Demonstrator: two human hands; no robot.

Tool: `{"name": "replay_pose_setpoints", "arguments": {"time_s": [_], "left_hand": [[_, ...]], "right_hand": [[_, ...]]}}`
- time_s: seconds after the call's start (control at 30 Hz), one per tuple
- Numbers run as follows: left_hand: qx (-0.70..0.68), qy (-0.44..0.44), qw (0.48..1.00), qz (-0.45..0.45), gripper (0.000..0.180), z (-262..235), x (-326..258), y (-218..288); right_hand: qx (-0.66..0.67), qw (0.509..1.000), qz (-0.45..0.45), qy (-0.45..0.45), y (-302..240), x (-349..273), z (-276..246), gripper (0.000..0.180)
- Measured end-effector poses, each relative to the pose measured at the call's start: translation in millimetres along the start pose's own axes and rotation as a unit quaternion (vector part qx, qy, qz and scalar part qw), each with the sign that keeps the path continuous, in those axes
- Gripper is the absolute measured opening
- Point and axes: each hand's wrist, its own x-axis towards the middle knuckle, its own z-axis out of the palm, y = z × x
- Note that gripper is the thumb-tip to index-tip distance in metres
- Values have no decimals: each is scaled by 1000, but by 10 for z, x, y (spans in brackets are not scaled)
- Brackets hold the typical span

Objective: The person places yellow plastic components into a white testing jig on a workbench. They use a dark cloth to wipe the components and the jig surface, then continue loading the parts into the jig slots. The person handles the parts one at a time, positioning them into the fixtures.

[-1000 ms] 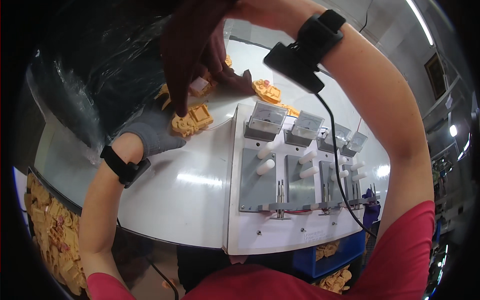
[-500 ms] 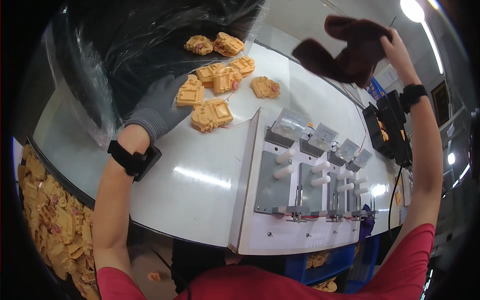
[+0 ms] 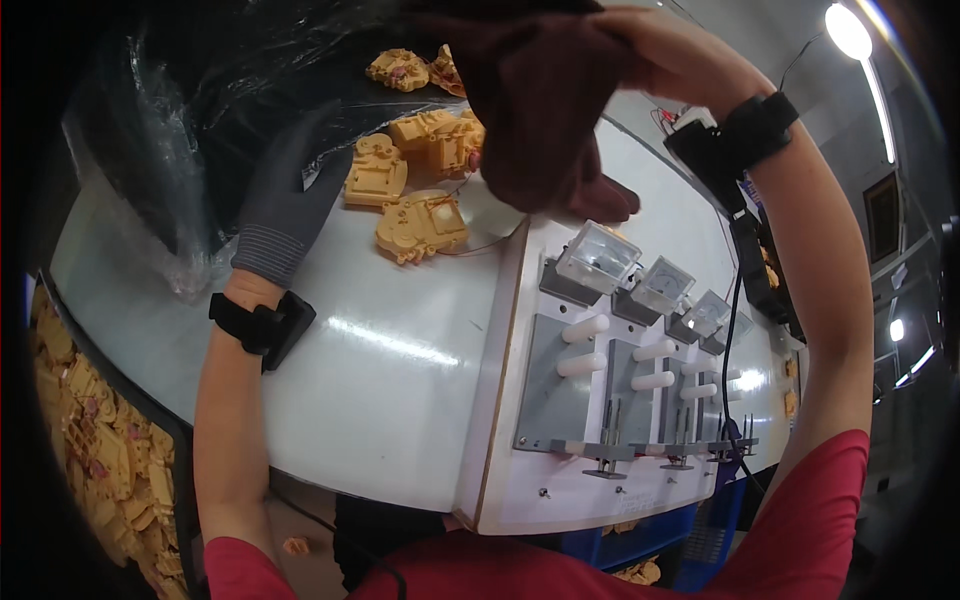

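A dark brown cloth [image 3: 545, 95] hangs from my bare right hand [image 3: 675, 55], whose fingers are closed on its upper edge. The cloth covers part of the group of yellow plastic gear housings [image 3: 435, 140]. My left hand [image 3: 285, 205], in a grey glove, reaches over black plastic sheeting [image 3: 225, 95] with thumb and fingers apart, holding nothing I can see; the fingertips blend into the dark. Close to its thumb lies one yellow housing [image 3: 375, 175]. Another yellow housing [image 3: 420, 225], with a thin wire, lies nearer me on the white table [image 3: 370, 400].
Right of centre stands a white test fixture [image 3: 580, 500] with meters [image 3: 600, 258], white pegs [image 3: 582, 364] and metal clamps. A heap of yellow parts [image 3: 105, 430] fills a container at lower left. Blue crates [image 3: 640, 540] sit below the table's front edge. A black cable [image 3: 728, 380] hangs beside my right arm.
My right hand has swung left with the cloth, which now hangs over the yellow housings. My left hand has drawn left, off the nearest housing, toward the black sheeting.
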Motion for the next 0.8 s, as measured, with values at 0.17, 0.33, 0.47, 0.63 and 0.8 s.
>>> {"name": "replay_pose_setpoints", "arguments": {"time_s": [0.17,0.33,0.47,0.63,0.8], "left_hand": [[32,-5,999,-7,48,-35,20,-131],[-280,-8,954,-106,45,-245,58,88],[-394,-30,913,-103,46,-370,68,-178],[-650,-78,747,-110,46,-453,67,-404],[-614,-82,774,-133,47,-459,24,-477]], "right_hand": [[127,975,-180,9,-456,147,-371,24],[-104,941,-214,242,-238,-73,-1257,31],[-531,698,-284,387,113,-373,-1676,37],[-613,781,-3,124,992,-548,-1409,38],[-490,732,425,-209,1369,-429,-313,38]]}}
